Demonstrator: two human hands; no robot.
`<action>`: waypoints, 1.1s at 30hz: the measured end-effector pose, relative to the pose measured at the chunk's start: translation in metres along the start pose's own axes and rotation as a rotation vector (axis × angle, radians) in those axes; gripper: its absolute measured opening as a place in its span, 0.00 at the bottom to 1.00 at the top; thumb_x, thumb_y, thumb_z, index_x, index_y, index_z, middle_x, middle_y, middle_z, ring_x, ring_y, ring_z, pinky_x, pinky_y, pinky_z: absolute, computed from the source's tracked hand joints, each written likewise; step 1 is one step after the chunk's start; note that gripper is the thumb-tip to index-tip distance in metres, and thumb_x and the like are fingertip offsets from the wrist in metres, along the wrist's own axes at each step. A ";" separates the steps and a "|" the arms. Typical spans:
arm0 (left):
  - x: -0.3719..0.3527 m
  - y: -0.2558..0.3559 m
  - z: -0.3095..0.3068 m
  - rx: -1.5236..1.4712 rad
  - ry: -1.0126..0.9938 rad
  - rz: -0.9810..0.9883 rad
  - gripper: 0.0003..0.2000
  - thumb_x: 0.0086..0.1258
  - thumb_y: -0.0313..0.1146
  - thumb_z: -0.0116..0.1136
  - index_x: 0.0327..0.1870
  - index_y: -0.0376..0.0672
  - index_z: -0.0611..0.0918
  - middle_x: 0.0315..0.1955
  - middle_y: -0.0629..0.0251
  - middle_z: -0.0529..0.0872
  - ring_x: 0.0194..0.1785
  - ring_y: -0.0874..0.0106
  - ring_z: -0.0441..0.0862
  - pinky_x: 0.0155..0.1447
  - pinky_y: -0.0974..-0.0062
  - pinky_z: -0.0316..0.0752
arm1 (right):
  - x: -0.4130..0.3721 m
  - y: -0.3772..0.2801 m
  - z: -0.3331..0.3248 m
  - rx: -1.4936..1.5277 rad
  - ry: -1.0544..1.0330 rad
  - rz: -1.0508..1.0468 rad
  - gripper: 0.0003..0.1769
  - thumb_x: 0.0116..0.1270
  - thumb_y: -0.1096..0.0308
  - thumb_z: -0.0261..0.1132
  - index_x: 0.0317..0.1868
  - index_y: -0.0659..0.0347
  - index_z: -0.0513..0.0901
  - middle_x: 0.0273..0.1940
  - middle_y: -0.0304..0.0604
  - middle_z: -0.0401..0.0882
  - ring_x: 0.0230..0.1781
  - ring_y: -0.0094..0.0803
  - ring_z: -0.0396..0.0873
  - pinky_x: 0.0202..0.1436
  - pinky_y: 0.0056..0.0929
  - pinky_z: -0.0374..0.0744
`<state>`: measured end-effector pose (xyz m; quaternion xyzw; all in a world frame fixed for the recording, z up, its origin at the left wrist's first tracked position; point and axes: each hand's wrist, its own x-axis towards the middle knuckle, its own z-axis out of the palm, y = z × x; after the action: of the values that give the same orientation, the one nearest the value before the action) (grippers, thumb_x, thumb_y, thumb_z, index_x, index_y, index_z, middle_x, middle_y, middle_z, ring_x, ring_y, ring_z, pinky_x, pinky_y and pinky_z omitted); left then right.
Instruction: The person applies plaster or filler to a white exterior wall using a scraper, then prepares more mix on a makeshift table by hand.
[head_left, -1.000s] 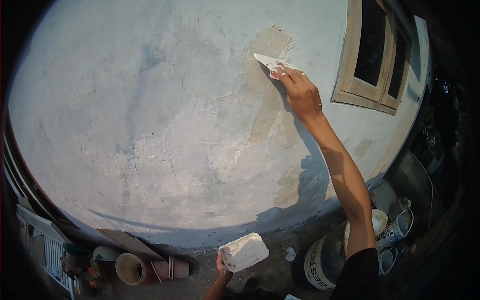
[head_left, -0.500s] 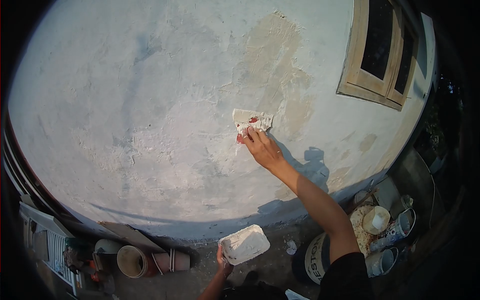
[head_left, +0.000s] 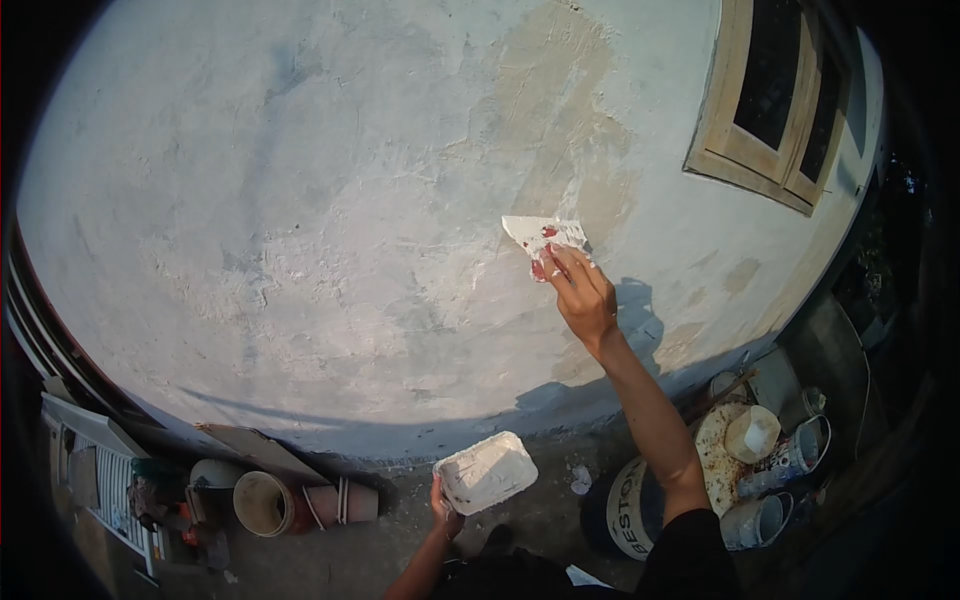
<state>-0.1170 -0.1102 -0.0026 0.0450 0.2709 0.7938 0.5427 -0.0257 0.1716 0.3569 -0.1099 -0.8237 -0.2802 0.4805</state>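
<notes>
My right hand (head_left: 588, 298) grips a putty knife (head_left: 545, 233) with a wide blade, its red surface mostly coated in white filler. The blade lies against or very close to the pale wall (head_left: 370, 230), at the lower part of a beige patch (head_left: 560, 110). Low in the view, my left hand (head_left: 446, 512) holds a shallow rectangular tray (head_left: 490, 474) by its left side. White filler coats the tray's inside and rim. My left fingers are partly hidden beneath it.
A wooden-framed window (head_left: 745, 150) is at upper right. Below my right arm stands a dark drum (head_left: 625, 510), with paint-stained buckets (head_left: 752, 522) beside it. At lower left are an open bucket (head_left: 262, 503), a leaning board (head_left: 262, 452) and a white slatted panel (head_left: 110, 490).
My right hand has moved the putty knife to the right along the wall, and the blade's angle has turned. The tray has shifted slightly up in view, still in my left hand.
</notes>
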 end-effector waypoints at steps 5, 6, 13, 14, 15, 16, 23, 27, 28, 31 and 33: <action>0.006 -0.007 -0.002 0.027 0.000 0.008 0.30 0.77 0.57 0.36 0.65 0.42 0.72 0.59 0.57 0.79 0.63 0.60 0.76 0.69 0.60 0.68 | -0.052 0.000 0.037 -0.081 -0.198 -0.086 0.16 0.63 0.73 0.60 0.52 0.60 0.81 0.53 0.49 0.80 0.55 0.43 0.79 0.59 0.40 0.80; 0.007 -0.009 -0.002 0.044 0.011 0.030 0.29 0.77 0.57 0.36 0.65 0.42 0.72 0.59 0.58 0.79 0.63 0.60 0.77 0.69 0.61 0.68 | -0.066 0.001 0.047 -0.051 -0.229 -0.085 0.17 0.65 0.71 0.59 0.54 0.62 0.80 0.55 0.51 0.79 0.57 0.45 0.78 0.62 0.42 0.78; 0.009 -0.008 0.011 0.049 0.000 0.010 0.30 0.77 0.58 0.36 0.65 0.42 0.72 0.60 0.57 0.78 0.64 0.61 0.75 0.69 0.62 0.67 | -0.101 -0.012 0.058 -0.002 -0.323 -0.115 0.17 0.65 0.71 0.59 0.53 0.64 0.80 0.57 0.53 0.78 0.57 0.46 0.78 0.62 0.42 0.78; 0.009 -0.009 0.011 0.058 0.014 0.016 0.30 0.77 0.58 0.36 0.66 0.42 0.72 0.60 0.57 0.78 0.64 0.61 0.75 0.69 0.62 0.67 | -0.105 -0.011 0.056 0.052 -0.281 -0.084 0.16 0.63 0.73 0.60 0.52 0.64 0.81 0.55 0.52 0.79 0.56 0.45 0.79 0.60 0.42 0.79; 0.010 -0.010 0.010 0.068 0.027 0.024 0.30 0.77 0.58 0.36 0.66 0.41 0.71 0.61 0.57 0.77 0.64 0.61 0.75 0.70 0.61 0.67 | -0.105 -0.010 0.051 0.105 -0.236 -0.053 0.15 0.62 0.75 0.61 0.50 0.64 0.82 0.53 0.51 0.80 0.54 0.45 0.80 0.59 0.41 0.79; 0.012 -0.011 0.010 0.078 0.038 0.034 0.30 0.77 0.58 0.36 0.66 0.41 0.71 0.61 0.57 0.77 0.64 0.61 0.75 0.70 0.61 0.67 | -0.100 -0.010 0.046 0.158 -0.189 -0.024 0.14 0.60 0.77 0.62 0.48 0.64 0.82 0.52 0.50 0.81 0.53 0.44 0.80 0.58 0.40 0.80; 0.013 -0.010 0.015 0.081 0.031 0.041 0.30 0.77 0.57 0.37 0.67 0.42 0.71 0.62 0.58 0.77 0.65 0.61 0.75 0.70 0.60 0.66 | -0.091 -0.017 0.064 0.820 -0.044 0.873 0.05 0.60 0.79 0.69 0.37 0.68 0.82 0.33 0.44 0.87 0.36 0.28 0.85 0.40 0.26 0.80; 0.018 -0.008 0.021 0.064 0.091 0.032 0.29 0.78 0.57 0.37 0.68 0.43 0.70 0.62 0.58 0.76 0.65 0.60 0.74 0.71 0.60 0.66 | -0.118 0.001 0.109 0.808 0.302 1.034 0.08 0.63 0.73 0.71 0.31 0.67 0.79 0.30 0.44 0.87 0.31 0.21 0.83 0.32 0.25 0.76; 0.020 -0.008 0.020 0.037 0.118 0.023 0.29 0.78 0.57 0.37 0.68 0.43 0.70 0.62 0.59 0.76 0.65 0.60 0.74 0.71 0.60 0.66 | -0.128 0.005 0.111 0.743 0.319 1.065 0.10 0.62 0.72 0.71 0.30 0.68 0.79 0.28 0.46 0.87 0.28 0.27 0.84 0.31 0.28 0.76; 0.024 -0.006 0.018 0.026 0.102 0.017 0.29 0.77 0.57 0.38 0.68 0.44 0.70 0.62 0.60 0.76 0.66 0.61 0.73 0.71 0.60 0.65 | -0.148 0.018 0.110 0.575 0.280 1.060 0.11 0.61 0.70 0.72 0.30 0.68 0.79 0.28 0.48 0.86 0.28 0.34 0.86 0.33 0.29 0.78; 0.025 -0.006 0.023 0.069 0.106 0.034 0.29 0.77 0.57 0.38 0.68 0.44 0.69 0.63 0.60 0.75 0.66 0.61 0.73 0.71 0.60 0.65 | -0.157 0.025 0.106 0.546 0.301 1.056 0.12 0.61 0.70 0.72 0.29 0.67 0.78 0.27 0.50 0.86 0.28 0.39 0.86 0.33 0.31 0.77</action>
<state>-0.1138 -0.0775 0.0081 0.0265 0.3256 0.7944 0.5121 -0.0113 0.2660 0.1917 -0.3355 -0.6232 0.2047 0.6761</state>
